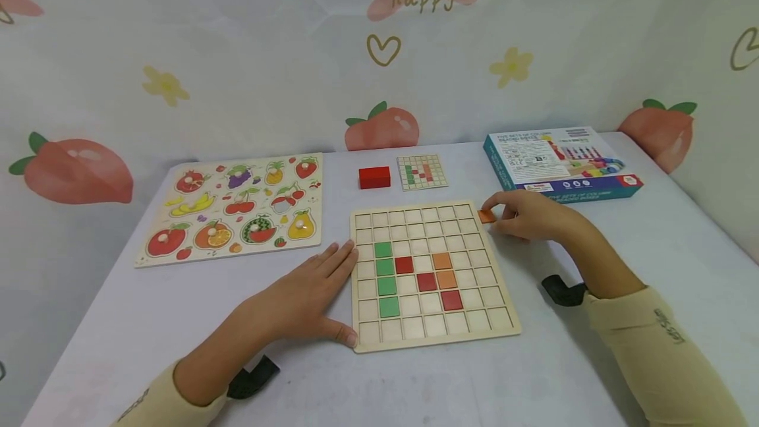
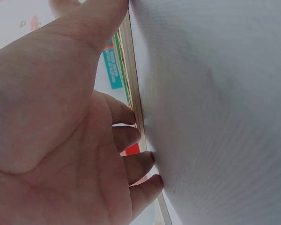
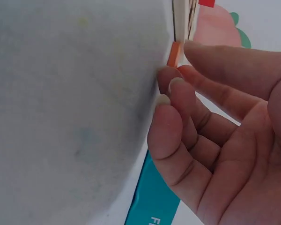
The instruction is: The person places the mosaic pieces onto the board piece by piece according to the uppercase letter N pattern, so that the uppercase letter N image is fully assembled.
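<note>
My left hand [image 1: 302,288] rests with straight, spread fingers along the left edge of a wooden grid board [image 1: 411,328], the thumb at its near corner. In the left wrist view the fingertips [image 2: 147,161] touch the board's side. Beyond the board's far right corner, my right hand [image 1: 530,216] pinches an orange tile [image 1: 487,217] between thumb and fingers, low by the board's edge. Set in the grid are a column of several green tiles [image 1: 386,286], three red tiles [image 1: 427,282] on a diagonal and two orange tiles [image 1: 441,261], one above the other.
A small pattern card [image 1: 439,178] and a red block [image 1: 374,178] lie behind the board. At the left is a fruit peg puzzle [image 1: 222,216]. A teal and white game box [image 1: 522,157] lies at the back right, behind my right hand.
</note>
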A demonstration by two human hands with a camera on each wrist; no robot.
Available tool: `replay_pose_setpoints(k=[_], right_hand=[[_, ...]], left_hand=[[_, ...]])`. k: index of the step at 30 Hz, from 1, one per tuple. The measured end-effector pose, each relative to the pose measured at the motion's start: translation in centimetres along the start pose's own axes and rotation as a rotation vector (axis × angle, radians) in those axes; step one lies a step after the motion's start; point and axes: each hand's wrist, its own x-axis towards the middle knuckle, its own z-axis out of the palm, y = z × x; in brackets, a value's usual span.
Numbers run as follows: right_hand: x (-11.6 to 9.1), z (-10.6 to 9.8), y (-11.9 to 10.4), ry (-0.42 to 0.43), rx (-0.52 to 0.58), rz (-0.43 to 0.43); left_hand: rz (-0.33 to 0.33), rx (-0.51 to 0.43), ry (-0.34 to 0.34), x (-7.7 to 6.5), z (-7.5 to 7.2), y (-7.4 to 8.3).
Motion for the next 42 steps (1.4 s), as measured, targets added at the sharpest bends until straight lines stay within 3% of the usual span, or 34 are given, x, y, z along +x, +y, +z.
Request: replay_pose_setpoints(k=[17, 25, 42], right_hand=[[0.22, -0.14, 0.21, -0.018, 0.014, 0.012], [0.17, -0.4, 0.18, 0.001, -0.009, -0.032], [-0.47, -0.39, -0.47, 0.013, 0.139, -0.056]], left_hand=[[-0.011, 0.016, 0.002, -0.03, 0.0, -0.12], [-0.015, 0.011, 0.005, -0.12, 0.02, -0.1], [-0.018, 0.011, -0.009, -0.06, 0.02, 0.04]])
